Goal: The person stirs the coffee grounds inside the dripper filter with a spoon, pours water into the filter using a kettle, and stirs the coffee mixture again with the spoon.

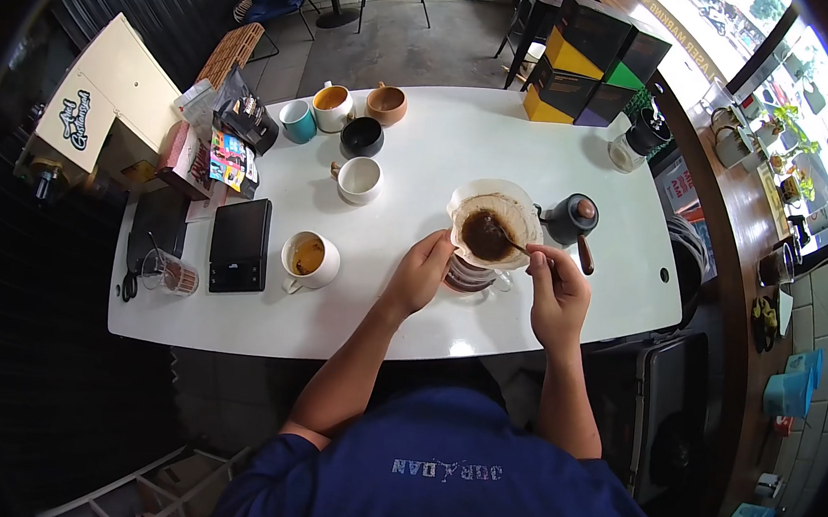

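A coffee dripper with a paper filter (472, 198) holds wet dark coffee grounds (487, 235). It sits on a glass coffee server (471, 279) that shows brown liquid. My left hand (421, 274) is closed at the dripper's left edge, its fingertips pinching there. In my right hand (559, 294) is a thin spoon (514, 245), pinched between thumb and fingers, with its tip down in the grounds. Just beyond the right hand stands a dark kettle (565, 224) with a wooden knob and handle. The dripper hides most of the server.
Left of my left hand stands a white mug (311, 260) with amber liquid, beside a black scale (240, 245). Several cups, including a white cup (359, 180), stand farther back. A coffee grinder (637, 140) and stacked boxes (585, 63) occupy the far right.
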{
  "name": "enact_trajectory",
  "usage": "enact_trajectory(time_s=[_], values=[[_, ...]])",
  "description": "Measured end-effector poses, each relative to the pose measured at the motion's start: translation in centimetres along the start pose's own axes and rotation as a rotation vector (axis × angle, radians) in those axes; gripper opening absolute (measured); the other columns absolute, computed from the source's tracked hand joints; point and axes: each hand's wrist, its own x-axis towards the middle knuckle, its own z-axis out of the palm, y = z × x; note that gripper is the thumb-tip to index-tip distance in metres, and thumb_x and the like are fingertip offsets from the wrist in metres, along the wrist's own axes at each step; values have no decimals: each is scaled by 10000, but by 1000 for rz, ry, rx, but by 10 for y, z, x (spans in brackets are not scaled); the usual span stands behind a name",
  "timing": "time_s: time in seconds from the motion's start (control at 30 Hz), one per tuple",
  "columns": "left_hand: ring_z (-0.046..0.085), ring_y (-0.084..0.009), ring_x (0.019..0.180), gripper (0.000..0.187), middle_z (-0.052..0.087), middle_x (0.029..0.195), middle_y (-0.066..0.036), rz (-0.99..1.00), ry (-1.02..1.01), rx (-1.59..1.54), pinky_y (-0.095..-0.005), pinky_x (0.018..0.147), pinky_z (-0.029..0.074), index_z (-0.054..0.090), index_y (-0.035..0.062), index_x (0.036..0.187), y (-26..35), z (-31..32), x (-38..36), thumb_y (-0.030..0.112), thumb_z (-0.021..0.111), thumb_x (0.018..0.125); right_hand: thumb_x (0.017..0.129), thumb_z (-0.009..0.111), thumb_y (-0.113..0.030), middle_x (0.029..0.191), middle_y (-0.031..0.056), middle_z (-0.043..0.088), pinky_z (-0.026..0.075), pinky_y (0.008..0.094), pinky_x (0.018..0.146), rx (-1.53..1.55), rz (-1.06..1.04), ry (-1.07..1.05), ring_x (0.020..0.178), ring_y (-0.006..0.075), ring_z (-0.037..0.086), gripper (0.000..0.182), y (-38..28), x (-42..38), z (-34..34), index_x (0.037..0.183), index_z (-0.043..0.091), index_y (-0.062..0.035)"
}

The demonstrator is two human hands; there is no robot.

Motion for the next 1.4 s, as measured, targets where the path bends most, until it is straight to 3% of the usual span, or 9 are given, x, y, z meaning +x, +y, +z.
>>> enact_trajectory(time_s=[0.13, 0.2, 0.27, 0.37, 0.67, 0.77, 0.97, 1.2, 1.4], values=[[344, -21, 582, 327, 393, 647, 78, -17, 7, 19, -193, 546, 328, 567, 25, 1002, 3, 0, -1, 248, 330, 979, 903, 545, -100, 735, 11, 558, 367, 167, 572, 132, 102, 99, 620, 43, 465, 161, -1, -1, 4, 962, 616, 31], [346, -22, 580, 329, 394, 645, 77, -21, 1, 20, -194, 548, 331, 568, 24, 1000, 2, -1, 0, 250, 329, 980, 917, 528, -139, 726, -1, 547, 327, 170, 538, 360, 300, 141, 596, 32, 426, 185, -2, -1, 1, 966, 611, 18], [356, -25, 592, 329, 407, 655, 72, -10, -6, 31, -198, 556, 339, 567, 25, 998, 1, -1, 0, 252, 329, 980, 922, 521, -146, 731, -5, 542, 300, 174, 531, 432, 308, 150, 603, 23, 402, 188, -1, -1, 0, 966, 607, 15], [369, -33, 609, 334, 420, 672, 65, -4, -3, 40, -205, 568, 349, 565, 24, 1002, 2, -1, 0, 252, 322, 981, 927, 514, -146, 734, -3, 540, 312, 173, 547, 464, 231, 189, 626, 28, 414, 198, 0, -1, -1, 983, 605, 21], [416, -40, 653, 352, 481, 730, 46, -1, -13, 22, -206, 614, 385, 552, 6, 1097, 3, 0, -1, 230, 310, 975, 893, 542, -49, 736, 28, 560, 392, 199, 604, 133, -84, 40, 672, 82, 501, 134, -6, -4, 0, 967, 622, 29], [410, -36, 645, 355, 482, 727, 49, -14, -13, 30, -203, 604, 377, 551, 6, 1096, 4, 0, -1, 242, 313, 979, 839, 574, 22, 720, 73, 569, 416, 215, 547, -164, -232, -71, 601, 108, 523, 110, -13, 0, -1, 926, 641, 12], [375, -20, 609, 352, 459, 693, 63, -27, 7, 3, -191, 563, 343, 564, 14, 1057, 4, 2, -1, 259, 322, 982, 841, 572, 21, 737, 78, 588, 432, 216, 537, -194, -285, 38, 597, 108, 535, 109, -10, 2, -1, 925, 641, 18], [341, -16, 582, 350, 413, 660, 81, 2, -8, 13, -189, 537, 314, 569, 22, 1042, -3, -1, 1, 264, 324, 984, 851, 565, 6, 719, 72, 575, 419, 216, 530, -251, -218, -35, 587, 105, 523, 105, -11, 6, -2, 921, 642, 18], [336, -18, 580, 343, 401, 654, 81, 0, 8, 6, -191, 533, 311, 569, 27, 1042, -2, 0, 0, 259, 323, 983, 854, 558, 5, 711, 65, 567, 398, 218, 517, -114, -201, 35, 580, 91, 499, 107, -10, 3, -2, 927, 636, 21]])
